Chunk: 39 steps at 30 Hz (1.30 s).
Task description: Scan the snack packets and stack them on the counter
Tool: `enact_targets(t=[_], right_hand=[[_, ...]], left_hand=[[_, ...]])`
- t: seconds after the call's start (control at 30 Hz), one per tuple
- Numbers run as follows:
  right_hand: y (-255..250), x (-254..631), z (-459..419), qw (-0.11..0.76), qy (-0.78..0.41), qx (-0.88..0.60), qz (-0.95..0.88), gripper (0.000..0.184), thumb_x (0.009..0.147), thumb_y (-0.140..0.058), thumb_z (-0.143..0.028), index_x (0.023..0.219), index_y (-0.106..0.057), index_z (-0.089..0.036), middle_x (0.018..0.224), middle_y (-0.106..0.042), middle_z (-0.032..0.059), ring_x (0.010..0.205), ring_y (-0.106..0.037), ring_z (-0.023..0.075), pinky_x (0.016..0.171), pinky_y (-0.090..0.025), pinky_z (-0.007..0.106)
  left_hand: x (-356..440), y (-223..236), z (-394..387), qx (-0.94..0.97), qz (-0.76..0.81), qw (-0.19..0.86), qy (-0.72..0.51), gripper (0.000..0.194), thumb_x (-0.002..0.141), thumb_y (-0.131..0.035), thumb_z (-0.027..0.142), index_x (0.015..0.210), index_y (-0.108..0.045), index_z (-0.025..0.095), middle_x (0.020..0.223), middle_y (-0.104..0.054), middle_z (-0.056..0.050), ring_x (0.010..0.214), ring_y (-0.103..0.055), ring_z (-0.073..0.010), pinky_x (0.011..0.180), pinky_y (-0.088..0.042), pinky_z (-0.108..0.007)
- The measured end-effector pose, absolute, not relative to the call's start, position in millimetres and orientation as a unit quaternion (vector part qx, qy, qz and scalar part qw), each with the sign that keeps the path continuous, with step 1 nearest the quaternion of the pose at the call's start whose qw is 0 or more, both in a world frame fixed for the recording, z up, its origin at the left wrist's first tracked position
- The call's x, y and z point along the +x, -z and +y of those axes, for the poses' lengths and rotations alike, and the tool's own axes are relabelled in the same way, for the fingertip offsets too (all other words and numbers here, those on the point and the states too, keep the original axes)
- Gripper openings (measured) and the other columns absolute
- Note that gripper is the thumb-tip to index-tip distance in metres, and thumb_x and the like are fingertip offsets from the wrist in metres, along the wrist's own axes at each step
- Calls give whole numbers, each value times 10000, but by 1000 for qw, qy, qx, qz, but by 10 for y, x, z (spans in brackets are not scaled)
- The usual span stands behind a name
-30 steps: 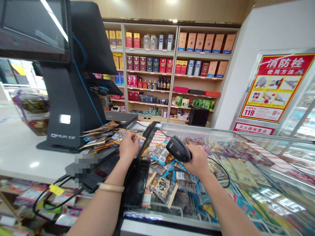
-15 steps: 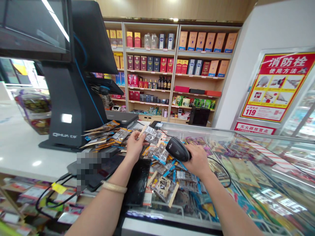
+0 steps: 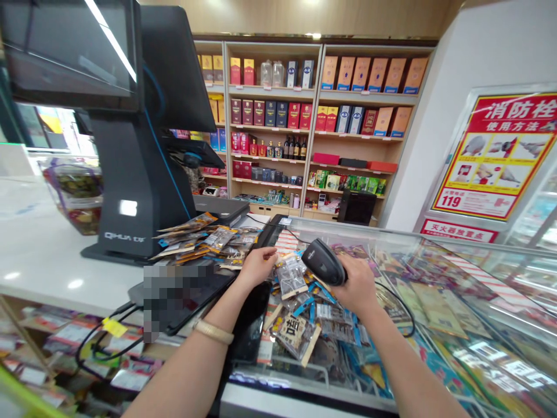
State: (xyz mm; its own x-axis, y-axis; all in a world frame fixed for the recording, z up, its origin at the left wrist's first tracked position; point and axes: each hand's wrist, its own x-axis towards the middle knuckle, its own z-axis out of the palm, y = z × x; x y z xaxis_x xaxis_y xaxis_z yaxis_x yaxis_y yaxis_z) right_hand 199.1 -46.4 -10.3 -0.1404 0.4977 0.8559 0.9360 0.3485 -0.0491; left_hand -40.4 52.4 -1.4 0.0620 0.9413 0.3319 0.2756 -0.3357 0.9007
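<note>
My right hand is wrapped around a black handheld barcode scanner, its head pointing up and left above the glass counter. My left hand is at the left edge of a heap of small clear snack packets, fingers loosely stretched to the right with nothing visible between them. Just beyond its fingertips lies a clear packet with a cream strip along its lower edge. Nearer me on the heap is a packet with a large printed character. More packets are stacked to the left, beside the till's base.
A black point-of-sale terminal stands on the white counter at left. A dark flat device with cables lies before it. Wrapped goods fill the glass case. Boxed bottles line the back shelves. The scanner's cord loops right.
My left hand has moved right and slightly nearer; the packet it held has left its fingers, and a cream-edged packet now tops the heap. My right hand still holds the scanner. The view shifted slightly.
</note>
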Motion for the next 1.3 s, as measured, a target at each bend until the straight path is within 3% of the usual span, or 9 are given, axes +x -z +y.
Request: enact_targets(t=[0.13, 0.27, 0.4, 0.63, 0.93, 1.1, 1.3], right_hand=[[101, 2001, -458, 410, 271, -502, -712, 244, 763, -593, -367, 921, -633, -185, 814, -690, 66, 777, -620, 212, 709, -347, 306], [120, 2039, -437, 395, 279, -493, -724, 258, 760, -614, -371, 945, -632, -192, 805, -689, 58, 759, -617, 210, 701, -343, 300], [130, 2030, -441, 398, 271, -498, -721, 257, 776, -586, -377, 944, -635, -189, 789, -677, 60, 755, -609, 212, 704, -347, 303], [117, 1979, -469, 406, 267, -494, -721, 246, 783, -566, -357, 936, -636, -177, 798, -678, 66, 757, -608, 210, 697, -345, 306], [128, 1980, -462, 405, 266, -494, -722, 253, 792, -541, -354, 937, -652, -179, 801, -684, 77, 756, -610, 214, 681, -356, 305], [120, 1964, -467, 402, 271, -495, -722, 250, 792, -537, -350, 933, -655, -182, 787, -684, 74, 749, -613, 214, 678, -364, 305], [111, 1959, -479, 405, 266, -494, -722, 244, 799, -545, -355, 934, -654, -184, 812, -694, 79, 763, -622, 220, 685, -370, 308]], left_hand=[[-439, 22, 598, 601, 510, 292, -542, 292, 624, -684, 167, 914, -719, 179, 946, -694, -88, 905, -649, -235, 934, -480, -395], [-517, 28, 722, 391, 535, 371, -651, 401, 685, -619, 173, 1086, -639, 188, 863, -649, -46, 769, -636, -169, 806, -524, -341], [-637, 32, 826, 314, 530, 396, -681, 462, 742, -474, 138, 1194, -547, 201, 738, -574, 1, 646, -601, -118, 670, -519, -254], [-726, 42, 883, 253, 524, 391, -713, 571, 710, -440, 107, 1260, -495, 250, 944, -594, -44, 768, -620, -132, 631, -511, -240], [-779, 74, 906, 245, 512, 397, -721, 620, 688, -436, 92, 1273, -504, 285, 900, -615, -31, 768, -625, -139, 621, -521, -246], [-769, 54, 902, 187, 492, 412, -743, 510, 697, -484, 58, 1169, -570, 228, 837, -617, -27, 755, -640, -146, 640, -543, -272], [-602, 8, 810, 201, 428, 433, -768, 105, 756, -619, 128, 854, -649, 150, 797, -664, -54, 779, -672, -150, 707, -572, -282]])
